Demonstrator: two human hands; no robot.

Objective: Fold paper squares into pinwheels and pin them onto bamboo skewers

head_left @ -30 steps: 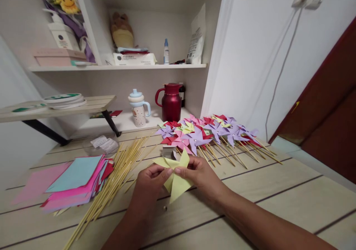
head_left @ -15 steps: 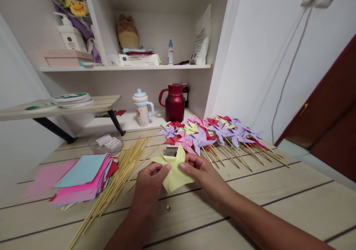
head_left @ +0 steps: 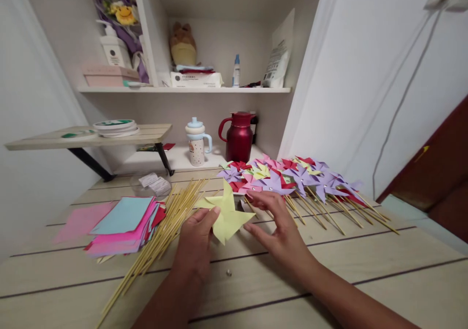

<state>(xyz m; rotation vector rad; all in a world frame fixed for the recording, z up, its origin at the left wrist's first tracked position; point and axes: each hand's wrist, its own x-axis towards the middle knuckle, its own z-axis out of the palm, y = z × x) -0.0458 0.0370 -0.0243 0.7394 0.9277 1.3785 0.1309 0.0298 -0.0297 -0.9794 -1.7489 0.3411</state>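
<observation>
Yellow pinwheel (head_left: 227, 215) sits low over the desk (head_left: 365, 270), folded into blades but with no stick on it yet. Looks mid-batch: a pile of finished pinwheels (head_left: 288, 175) on sticks lies behind to the right, while loose bamboo sticks (head_left: 161, 236) and a stack of uncut paper sheets (head_left: 120, 224) wait on the left. Left hand (head_left: 195, 243) pinches the pinwheel at its centre, thumb on top. Right hand (head_left: 280, 226) is open, fingers spread, holding nothing, just beside the pinwheel's right blade.

The left hand (head_left: 195, 243) hides part of the yellow pinwheel (head_left: 226, 214). Stacked paper (head_left: 122, 224) covers the skewers' (head_left: 161, 236) upper ends. Shelf box (head_left: 195, 79) lettering is too small to read.
</observation>
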